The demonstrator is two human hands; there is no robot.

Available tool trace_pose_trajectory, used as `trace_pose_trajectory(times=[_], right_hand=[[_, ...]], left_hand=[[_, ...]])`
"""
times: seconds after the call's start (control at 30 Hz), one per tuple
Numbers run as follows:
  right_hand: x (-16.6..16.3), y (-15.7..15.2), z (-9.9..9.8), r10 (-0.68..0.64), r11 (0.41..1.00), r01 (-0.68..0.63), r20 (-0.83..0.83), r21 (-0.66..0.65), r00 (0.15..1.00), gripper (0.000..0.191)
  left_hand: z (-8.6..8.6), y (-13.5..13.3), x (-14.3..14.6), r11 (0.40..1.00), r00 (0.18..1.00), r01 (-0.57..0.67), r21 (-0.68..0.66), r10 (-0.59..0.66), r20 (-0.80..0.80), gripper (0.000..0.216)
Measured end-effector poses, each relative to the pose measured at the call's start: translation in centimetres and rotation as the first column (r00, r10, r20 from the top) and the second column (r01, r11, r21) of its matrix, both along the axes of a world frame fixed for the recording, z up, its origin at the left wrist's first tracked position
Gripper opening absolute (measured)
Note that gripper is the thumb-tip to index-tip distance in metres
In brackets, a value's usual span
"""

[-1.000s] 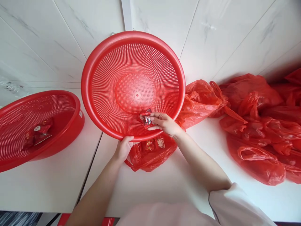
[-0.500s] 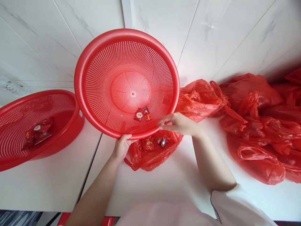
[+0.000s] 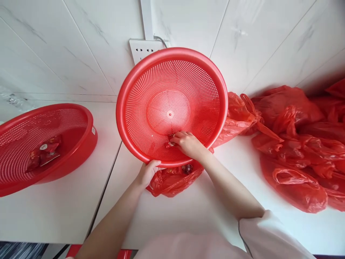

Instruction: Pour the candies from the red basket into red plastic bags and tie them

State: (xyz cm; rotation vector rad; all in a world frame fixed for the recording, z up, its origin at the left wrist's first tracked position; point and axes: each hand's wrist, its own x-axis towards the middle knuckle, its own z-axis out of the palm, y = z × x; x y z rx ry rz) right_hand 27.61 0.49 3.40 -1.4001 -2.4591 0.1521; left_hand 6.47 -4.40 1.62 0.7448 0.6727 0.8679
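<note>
A red plastic colander [image 3: 168, 73] is tilted toward me, its near rim gripped by my left hand [image 3: 147, 173]. Inside it, my right hand [image 3: 186, 144] has its fingers closed on small red wrapped packets [image 3: 170, 143], which look like candies and are mostly covered by the fingers. Under the near rim lies an opened red plastic bag [image 3: 171, 187]. A few wrapped pieces [image 3: 186, 168] show in its mouth, partly hidden by the colander.
A second red colander [image 3: 87, 144] with several red packets [image 3: 45, 151] stands at the left. Filled red plastic bags [image 3: 299, 169] are heaped at the right. A power strip [image 3: 144, 46] is on the tiled wall behind. A dark seam [image 3: 107, 183] crosses the white table.
The colander has moved right and slightly nearer, uncovering the power strip. My right hand has gone from the rim into the colander and closed on the packets. My left hand keeps the rim.
</note>
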Motion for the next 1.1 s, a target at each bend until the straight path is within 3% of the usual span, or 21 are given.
trace_pose_trajectory(times=[0.1,0.2,0.3,0.4,0.43,0.5,0.6,0.83,0.9,1.03,1.07,1.1], right_hand=[[0.2,0.0,0.3,-0.006,0.999,0.0,-0.131,-0.049,0.991,0.027],[0.5,-0.1,1.2,-0.043,0.977,-0.064,-0.477,-0.206,0.878,0.033],[0.8,-0.2,1.8,-0.244,0.858,-0.253,-0.789,-0.446,0.563,0.027],[1.0,-0.1,2.0,-0.533,0.713,-0.421,-0.824,-0.56,0.194,0.026],[1.1,0.0,2.1,-0.579,0.697,-0.443,-0.807,-0.564,0.116,0.029],[1.3,0.1,2.2,-0.591,0.71,-0.444,-0.805,-0.546,0.045,0.036],[1.5,0.3,2.3,-0.548,0.746,-0.41,-0.834,-0.525,0.07,0.041],[1.7,-0.1,3.1,-0.424,0.813,-0.309,-0.865,-0.494,0.267,0.035],[2.2,-0.7,3.8,-0.351,0.79,-0.358,-0.846,-0.498,0.402,0.028],[3.3,-1.9,5.2,-0.046,0.623,-0.485,-0.648,-0.614,0.761,0.017],[3.4,-2.1,5.4,0.021,0.628,-0.464,-0.583,-0.624,0.812,0.016],[3.4,-2.2,5.6,0.055,0.673,-0.421,-0.526,-0.608,0.848,0.016]], left_hand=[[-0.1,0.2,-0.1,0.999,0.999,-0.034,0.008,0.034,-0.01,0.045],[0.0,0.5,-0.3,0.997,0.998,-0.062,0.036,0.063,-0.019,0.044],[0.0,0.9,-0.7,0.993,0.995,-0.099,0.065,0.101,-0.023,0.044],[-0.1,1.3,-1.1,0.983,0.988,-0.154,0.098,0.156,-0.019,0.045],[-0.1,1.4,-1.2,0.981,0.986,-0.165,0.104,0.168,-0.017,0.045],[0.0,1.6,-1.4,0.978,0.983,-0.179,0.109,0.182,-0.01,0.046],[0.0,1.8,-1.6,0.976,0.982,-0.189,0.107,0.191,-0.007,0.045],[0.0,1.9,-1.6,0.969,0.975,-0.22,0.11,0.221,0.001,0.046],[0.0,1.9,-1.6,0.967,0.973,-0.232,0.106,0.233,0.01,0.045],[0.1,2.1,-1.9,0.971,0.973,-0.229,0.065,0.229,0.003,0.044],[0.2,2.2,-2.0,0.971,0.973,-0.232,0.063,0.233,-0.001,0.044],[0.3,2.2,-2.0,0.968,0.971,-0.24,0.068,0.241,-0.004,0.044]])
